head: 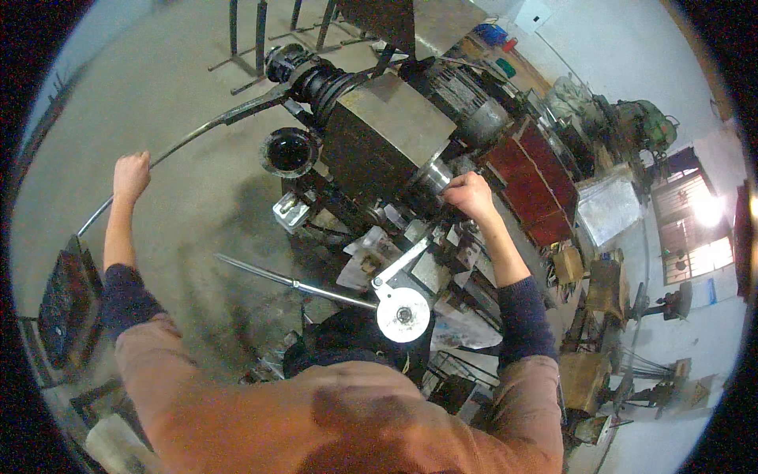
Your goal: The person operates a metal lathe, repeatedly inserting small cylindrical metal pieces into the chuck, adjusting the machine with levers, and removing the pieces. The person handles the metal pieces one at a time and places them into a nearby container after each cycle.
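Observation:
My left hand (pixel 132 175) is closed around a long metal lever (pixel 188 137). The lever's far end joins the ringed shaft assembly (pixel 323 83) of a lathe-like machine. At the opposite end of the boxy metal headstock (pixel 394 121), my right hand (pixel 471 197) has its fingers curled against the shiny cylindrical spindle nose (pixel 437 173). Whether those fingers pinch a small part is hidden. Nearer my body are a round white metal disc (pixel 402 314) with a linkage arm (pixel 404 260) and a long steel handle (pixel 254 271) pointing left.
An electric motor (pixel 468 101) sits behind the headstock, beside a dark red metal box (pixel 530 181). A round black-mouthed fitting (pixel 290 152) juts out on the left. A dark metal stand (pixel 70 308) is at far left. Machines and a window (pixel 690 225) line the right wall.

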The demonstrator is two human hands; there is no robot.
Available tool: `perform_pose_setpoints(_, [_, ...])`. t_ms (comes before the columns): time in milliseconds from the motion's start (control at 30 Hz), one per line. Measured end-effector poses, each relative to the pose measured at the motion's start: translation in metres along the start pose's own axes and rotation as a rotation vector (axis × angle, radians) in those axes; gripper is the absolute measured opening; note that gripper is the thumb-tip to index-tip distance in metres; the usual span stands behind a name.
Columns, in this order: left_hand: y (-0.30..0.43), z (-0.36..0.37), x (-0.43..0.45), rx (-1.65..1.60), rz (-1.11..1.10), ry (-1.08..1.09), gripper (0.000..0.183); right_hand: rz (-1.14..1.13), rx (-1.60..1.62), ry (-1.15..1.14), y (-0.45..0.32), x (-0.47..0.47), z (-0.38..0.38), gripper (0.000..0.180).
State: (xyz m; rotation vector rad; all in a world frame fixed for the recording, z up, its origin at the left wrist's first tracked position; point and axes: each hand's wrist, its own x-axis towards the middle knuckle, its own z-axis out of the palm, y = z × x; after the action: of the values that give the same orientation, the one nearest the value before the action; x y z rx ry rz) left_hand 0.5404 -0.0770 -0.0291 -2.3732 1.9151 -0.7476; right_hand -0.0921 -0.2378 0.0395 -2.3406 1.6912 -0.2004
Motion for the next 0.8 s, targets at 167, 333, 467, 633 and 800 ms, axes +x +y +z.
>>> perform_pose_setpoints(167, [0.021, -0.005, 0.011, -0.131, -0.231, -0.111, 0.019, -0.030, 0.119, 0.069, 0.000, -0.012, -0.012, 0.028])
perform_pose_setpoints(333, [0.120, 0.036, 0.015, -0.731, -0.049, 0.376, 0.024, -0.032, 0.474, 0.265, 0.038, -0.073, -0.046, 0.028])
perform_pose_setpoints(467, [0.235, 0.099, 0.012, -0.952, 0.054, -0.533, 0.036, 0.074, 0.190, 0.443, 0.088, -0.157, -0.057, 0.029])
perform_pose_setpoints(633, [0.310, 0.106, 0.014, -0.587, 0.233, -0.655, 0.035, 0.529, 0.313, 0.406, 0.165, -0.279, -0.046, 0.028])
perform_pose_setpoints(800, [0.301, 0.084, 0.038, -0.172, 0.568, -0.536, 0.020, 0.800, 0.228, 0.473, 0.253, -0.376, -0.019, 0.028])
